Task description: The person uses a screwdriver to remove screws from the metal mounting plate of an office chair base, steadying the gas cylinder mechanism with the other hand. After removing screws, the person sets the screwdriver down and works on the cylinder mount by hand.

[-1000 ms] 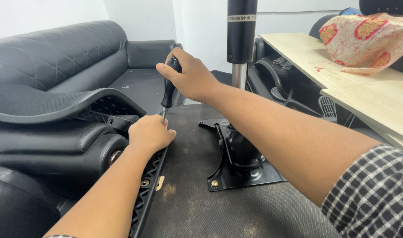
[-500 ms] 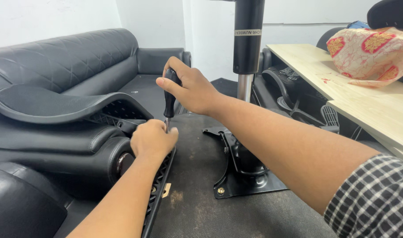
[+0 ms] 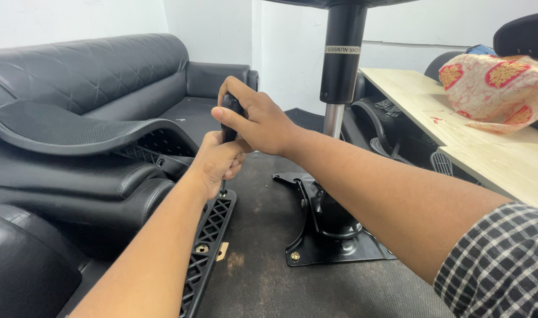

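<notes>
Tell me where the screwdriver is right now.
In the head view, centre-left: the screwdriver stands upright, its black handle gripped by the right hand, the left hand steadying it over the black lattice bracket.

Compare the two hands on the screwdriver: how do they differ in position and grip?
The right hand is higher and wraps the screwdriver's black handle; the left hand sits lower, closed around the shaft just above the black lattice armrest bracket. The right forearm comes in from the right, the left from below. Both hands are closed on the same upright tool.

2 hands [image 3: 222,162] – 1 screwdriver [image 3: 230,118], 1 sofa [image 3: 104,76], 1 mount plate [image 3: 333,247], 1 wood table [image 3: 492,153].
</notes>
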